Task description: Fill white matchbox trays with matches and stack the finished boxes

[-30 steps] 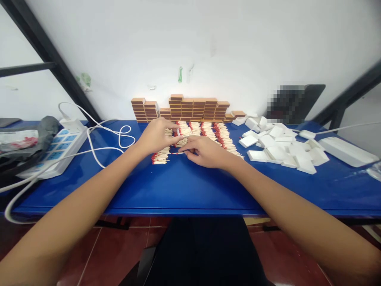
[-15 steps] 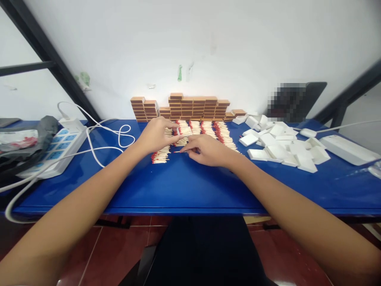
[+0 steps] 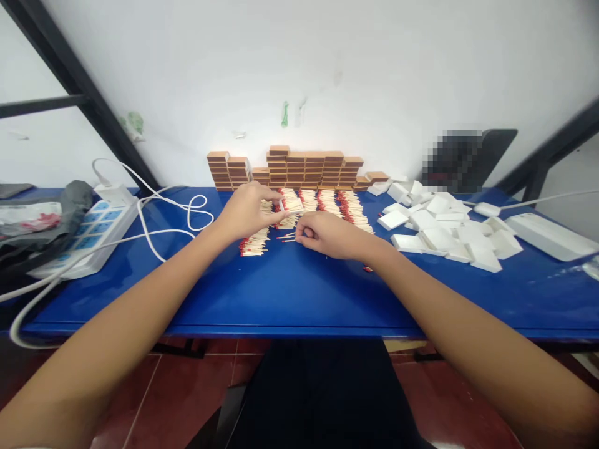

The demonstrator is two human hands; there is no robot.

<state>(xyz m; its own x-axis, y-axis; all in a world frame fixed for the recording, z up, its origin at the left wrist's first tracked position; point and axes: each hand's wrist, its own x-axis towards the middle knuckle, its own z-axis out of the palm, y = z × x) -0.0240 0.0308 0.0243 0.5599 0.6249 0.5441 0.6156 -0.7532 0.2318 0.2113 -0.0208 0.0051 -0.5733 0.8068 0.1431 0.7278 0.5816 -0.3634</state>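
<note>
Head view, lap: dark clothing point(image 3: 309, 399) covers my legs at the near edge, with a red tiled floor point(image 3: 187, 393) on both sides.
Blue counter point(image 3: 281, 299): it runs left to right in front of me, bare along its near side.
Stray red tips: a few match heads point(image 3: 367, 269) show just beside my right forearm.
Right hand point(image 3: 322, 236): fingers curled, thumb and fingertips narrow, at the ends of a couple of loose matches point(image 3: 286, 238); I cannot tell whether I am pinching them.
Left hand point(image 3: 250, 212): thumb and fingers hold a small white tray point(image 3: 292, 206) by its left end.
Tray: matches lie in it; it sits between my hands, slightly beyond the right one, among the match rows.
Match rows point(image 3: 353, 212): red-headed sticks lie side by side in bands, from left of my left hand's fingers to right of my right hand.
Left side: a white power strip point(image 3: 88, 234) with blue socket faces, looping white cables point(image 3: 163, 232), and a grey bag point(image 3: 70, 202) at the far left.
Right side: a heap of white trays point(image 3: 440, 218), then a long white case point(image 3: 550, 237).
Far edge: brown matchboxes point(image 3: 304, 168) stand stacked before the white wall point(image 3: 374, 75); a dark, partly pixelated object point(image 3: 496, 159) leans at right.
</note>
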